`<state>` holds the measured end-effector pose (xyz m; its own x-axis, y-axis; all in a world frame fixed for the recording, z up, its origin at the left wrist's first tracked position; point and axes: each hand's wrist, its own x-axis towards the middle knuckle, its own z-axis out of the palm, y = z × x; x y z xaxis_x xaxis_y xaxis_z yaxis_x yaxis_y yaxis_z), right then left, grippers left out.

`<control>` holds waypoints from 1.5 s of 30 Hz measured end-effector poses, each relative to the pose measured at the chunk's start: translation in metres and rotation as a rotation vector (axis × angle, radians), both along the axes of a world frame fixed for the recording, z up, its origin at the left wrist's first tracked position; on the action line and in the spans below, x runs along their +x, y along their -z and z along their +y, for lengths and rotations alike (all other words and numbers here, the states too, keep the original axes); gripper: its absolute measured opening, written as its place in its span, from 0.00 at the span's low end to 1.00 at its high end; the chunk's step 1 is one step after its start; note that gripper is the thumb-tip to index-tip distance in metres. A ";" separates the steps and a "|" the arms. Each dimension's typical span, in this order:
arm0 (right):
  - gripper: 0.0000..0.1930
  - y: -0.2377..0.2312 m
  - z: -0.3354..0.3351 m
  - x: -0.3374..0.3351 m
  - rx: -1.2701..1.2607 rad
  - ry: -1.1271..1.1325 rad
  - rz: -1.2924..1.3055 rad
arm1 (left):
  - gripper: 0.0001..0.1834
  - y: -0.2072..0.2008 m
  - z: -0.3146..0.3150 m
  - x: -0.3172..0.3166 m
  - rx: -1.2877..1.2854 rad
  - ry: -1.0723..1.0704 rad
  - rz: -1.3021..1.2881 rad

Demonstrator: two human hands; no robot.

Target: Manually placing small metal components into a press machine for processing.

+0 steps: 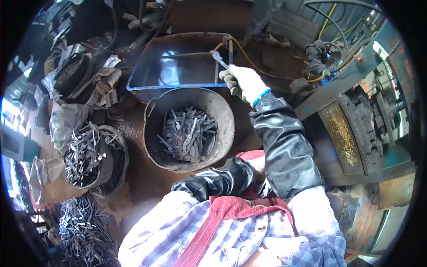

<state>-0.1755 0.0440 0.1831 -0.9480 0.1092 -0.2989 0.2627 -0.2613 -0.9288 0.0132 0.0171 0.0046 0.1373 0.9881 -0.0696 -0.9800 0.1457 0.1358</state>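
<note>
In a white glove with grey fingers, my right hand (244, 83) reaches out to the blue-rimmed tub. Its fingers are closed round a slim pale grey metal piece (219, 58), which sticks out past the tub's near right corner. My left hand (256, 165), also gloved, is drawn in near my waist, largely covered by my right sleeve. Its fingers do not show clearly. In front of me stands a worn grey bucket (224, 120), partly filled with a jumble of dark elongated metal pieces (189, 133).
Behind the bucket lies the blue-rimmed tub (138, 87) with dark, shiny contents. To the left are a container heaped with metal pieces (84, 155) and a pile of long metal strips (82, 227). A machine (342, 138) stands on the right, with hoses (340, 33) above.
</note>
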 end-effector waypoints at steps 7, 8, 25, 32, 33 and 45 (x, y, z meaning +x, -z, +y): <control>0.18 -0.007 -0.011 0.005 0.114 -0.076 -0.025 | 0.12 0.007 0.012 0.003 -0.005 0.000 -0.002; 0.18 -0.007 -0.008 0.008 0.082 -0.084 -0.068 | 0.13 0.007 0.013 0.004 -0.008 0.011 0.001; 0.16 0.037 0.021 0.076 0.242 0.005 0.175 | 0.16 0.036 -0.026 -0.023 -0.229 0.020 0.146; 0.16 0.064 0.090 0.365 0.058 0.900 0.090 | 0.28 0.002 -0.024 -0.016 -0.121 0.024 0.142; 0.13 0.075 0.086 0.410 0.114 1.112 0.048 | 0.30 -0.005 -0.022 -0.012 -0.093 0.027 0.052; 0.32 0.128 0.149 0.599 -0.191 1.968 0.261 | 0.33 -0.008 -0.010 0.004 -0.031 -0.210 0.275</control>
<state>0.4236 0.1929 0.0550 0.3983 0.8557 -0.3304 -0.5696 -0.0516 -0.8203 0.0168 0.0073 0.0130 -0.0969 0.9896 -0.1066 -0.9164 -0.0469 0.3975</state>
